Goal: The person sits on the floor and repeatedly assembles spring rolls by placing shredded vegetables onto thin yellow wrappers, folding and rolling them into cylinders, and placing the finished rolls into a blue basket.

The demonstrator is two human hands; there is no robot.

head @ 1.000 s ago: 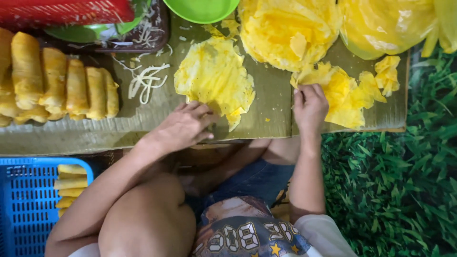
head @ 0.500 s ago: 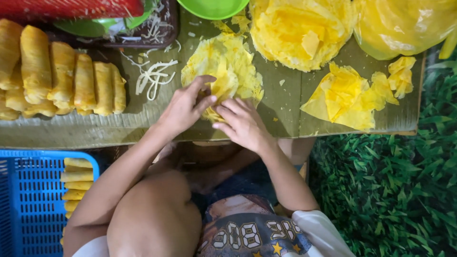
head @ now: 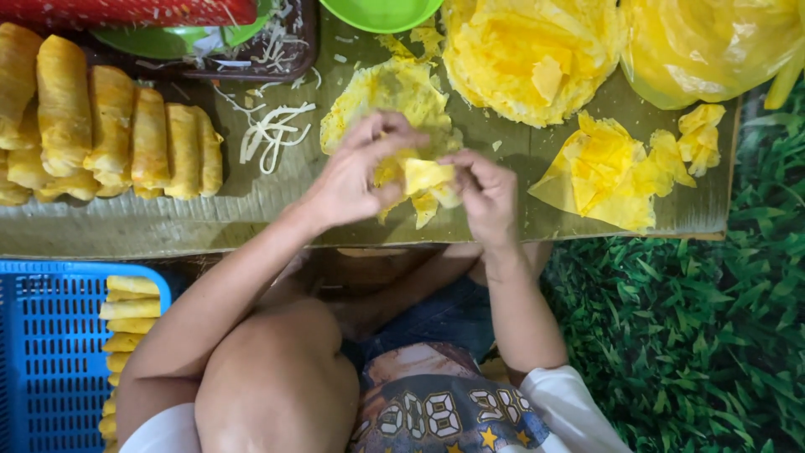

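Gripped between left hand (head: 356, 172) and right hand (head: 486, 193), yellow crepe (head: 423, 176) folds.

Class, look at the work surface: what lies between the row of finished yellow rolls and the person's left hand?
In the head view, loose white shreds lie on the green leaf between the rolls and the left hand.

At the frame's centre, the left hand (head: 356, 172) and right hand (head: 486, 191) pinch a yellow crepe (head: 394, 96) between them, folding its near edge. Finished rolls (head: 109, 134) line the table (head: 251, 220) at upper left; a blue basket (head: 50, 352) sits lower left.
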